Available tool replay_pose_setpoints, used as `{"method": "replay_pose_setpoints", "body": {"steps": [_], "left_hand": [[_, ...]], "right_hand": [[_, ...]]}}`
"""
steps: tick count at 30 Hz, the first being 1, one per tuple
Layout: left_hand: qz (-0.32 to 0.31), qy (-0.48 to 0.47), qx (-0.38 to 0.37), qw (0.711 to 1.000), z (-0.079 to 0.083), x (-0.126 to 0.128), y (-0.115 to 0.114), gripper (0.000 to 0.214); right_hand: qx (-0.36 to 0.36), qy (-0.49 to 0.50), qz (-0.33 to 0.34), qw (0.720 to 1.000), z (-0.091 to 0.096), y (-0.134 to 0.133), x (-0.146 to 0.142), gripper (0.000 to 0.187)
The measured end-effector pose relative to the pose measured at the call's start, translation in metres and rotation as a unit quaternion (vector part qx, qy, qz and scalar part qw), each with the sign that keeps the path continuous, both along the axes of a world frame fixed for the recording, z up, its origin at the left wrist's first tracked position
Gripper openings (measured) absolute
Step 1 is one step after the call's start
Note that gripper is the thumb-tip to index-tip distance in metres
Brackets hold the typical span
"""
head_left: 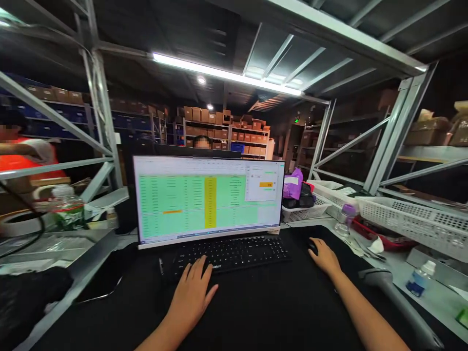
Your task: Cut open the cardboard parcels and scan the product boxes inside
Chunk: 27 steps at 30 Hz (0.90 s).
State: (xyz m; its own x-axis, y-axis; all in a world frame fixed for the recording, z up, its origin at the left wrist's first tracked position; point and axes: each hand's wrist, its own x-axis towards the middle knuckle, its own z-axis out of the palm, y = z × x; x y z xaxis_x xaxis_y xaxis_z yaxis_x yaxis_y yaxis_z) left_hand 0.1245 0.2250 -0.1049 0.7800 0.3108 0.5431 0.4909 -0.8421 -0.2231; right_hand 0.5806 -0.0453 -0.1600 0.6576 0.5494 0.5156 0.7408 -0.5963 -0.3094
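Observation:
My left hand lies palm down at the front left of a black keyboard, fingers stretched out and slightly apart over its lower keys. On the right, my right hand rests on a dark computer mouse, which is mostly covered by the fingers. Behind the keyboard stands a wide monitor with a green spreadsheet, one yellow column, and a smaller chat-like window at its right. Both forearms lie over a black desk mat. A pen-like stick sits left of the keyboard.
A grey handheld scanner lies right of my forearm, near a small bottle. White baskets line the right side, one with a purple bag. Metal racks frame the desk. One person is behind the monitor, another in orange at left.

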Motion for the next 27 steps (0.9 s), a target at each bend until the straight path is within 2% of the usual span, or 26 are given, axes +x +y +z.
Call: {"method": "replay_pose_setpoints", "body": {"steps": [3, 8, 14, 27], "left_hand": [[0.033, 0.015, -0.006, 0.999, -0.006, -0.005, 0.002, 0.047], [0.104, 0.058, -0.032, 0.992, 0.001, -0.006, -0.006, 0.051], [0.168, 0.107, -0.064, 0.978, 0.006, -0.006, -0.015, 0.052], [0.166, 0.122, -0.088, 0.974, 0.017, -0.005, -0.021, 0.051]], "right_hand": [[-0.026, 0.001, -0.004, 1.0, 0.002, -0.002, -0.002, 0.048], [-0.057, 0.016, -0.023, 0.998, 0.005, -0.005, -0.003, 0.045], [-0.056, 0.02, -0.043, 0.997, 0.007, -0.003, -0.006, 0.042], [-0.044, 0.021, -0.045, 0.998, 0.007, -0.003, -0.006, 0.042]]}}
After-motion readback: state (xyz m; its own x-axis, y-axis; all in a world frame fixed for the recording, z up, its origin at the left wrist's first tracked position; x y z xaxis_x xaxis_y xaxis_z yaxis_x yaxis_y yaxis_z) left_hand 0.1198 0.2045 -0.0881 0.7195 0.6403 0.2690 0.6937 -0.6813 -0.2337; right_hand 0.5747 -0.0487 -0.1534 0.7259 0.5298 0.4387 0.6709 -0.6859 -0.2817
